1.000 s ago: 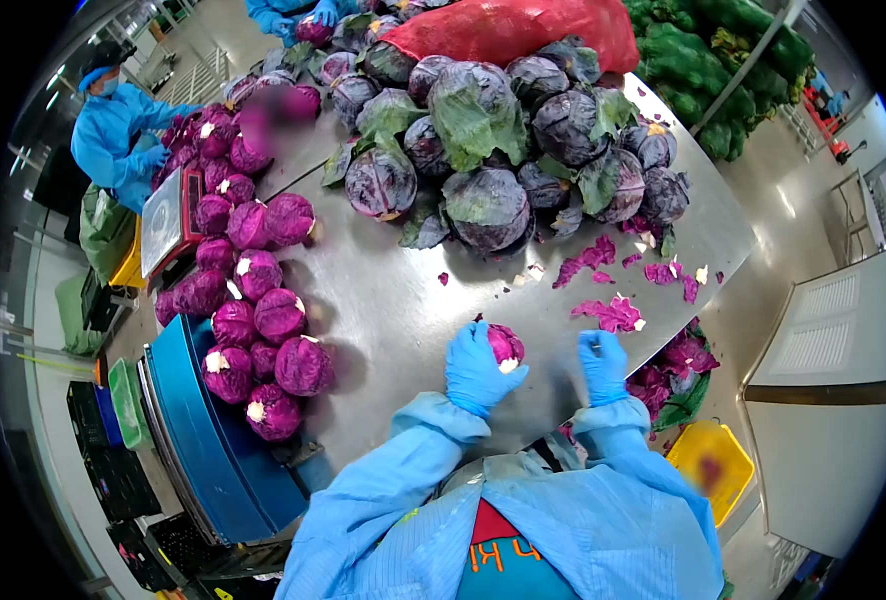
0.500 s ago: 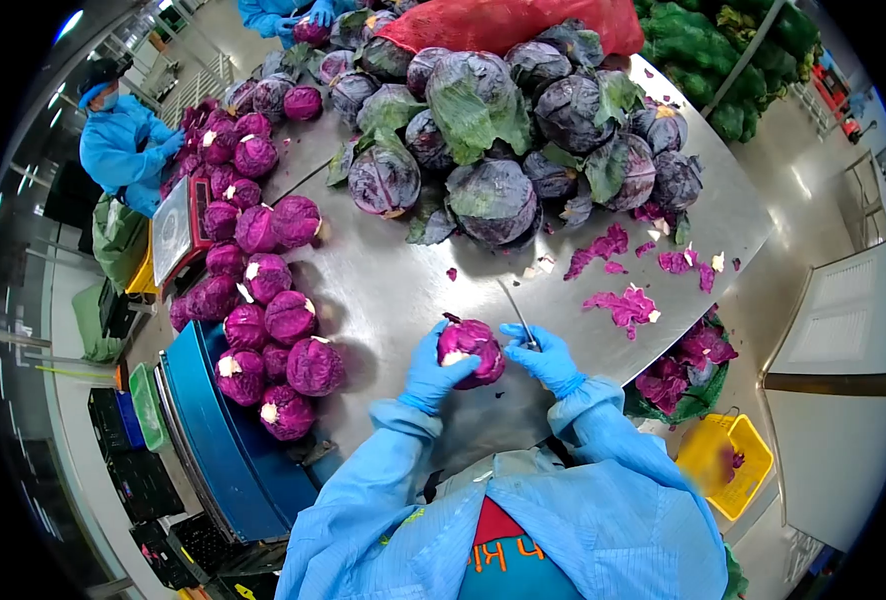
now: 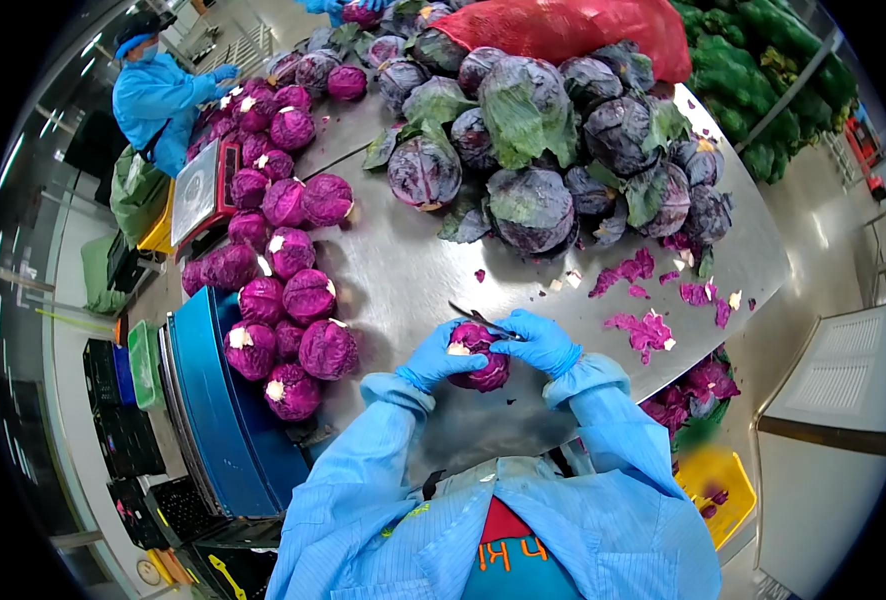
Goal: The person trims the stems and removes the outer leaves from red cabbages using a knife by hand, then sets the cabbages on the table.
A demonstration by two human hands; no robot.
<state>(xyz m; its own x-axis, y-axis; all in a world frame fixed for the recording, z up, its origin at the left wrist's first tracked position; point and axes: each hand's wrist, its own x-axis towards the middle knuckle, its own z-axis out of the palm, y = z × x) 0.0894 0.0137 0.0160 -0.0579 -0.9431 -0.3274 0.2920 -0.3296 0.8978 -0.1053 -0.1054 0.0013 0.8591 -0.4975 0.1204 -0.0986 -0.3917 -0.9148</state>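
Observation:
My left hand [image 3: 440, 358], in a blue glove, is closed around a trimmed red cabbage [image 3: 483, 372] near the front of the metal table. A knife [image 3: 475, 318] is gripped in my right hand [image 3: 538, 343], its dark blade lying across the top of the cabbage and pointing left. The fingers of my right hand touch the cabbage too. A pale cut patch shows on the cabbage beside my left fingers. Just ahead lie small scraps, and purple leaf trimmings [image 3: 645, 332] rest to the right.
Untrimmed cabbages [image 3: 530, 210] with dark outer leaves are heaped at the back, by a red mesh sack [image 3: 583, 30]. Peeled cabbages [image 3: 327, 350] line the left, near a scale [image 3: 199, 190] and a blue bin [image 3: 218, 400]. A yellow basket [image 3: 741, 500] sits lower right. A co-worker [image 3: 158, 95] stands far left.
My right hand has moved in from beside the cabbage to touch it, and the knife has swung across its top. The whole view has shifted slightly.

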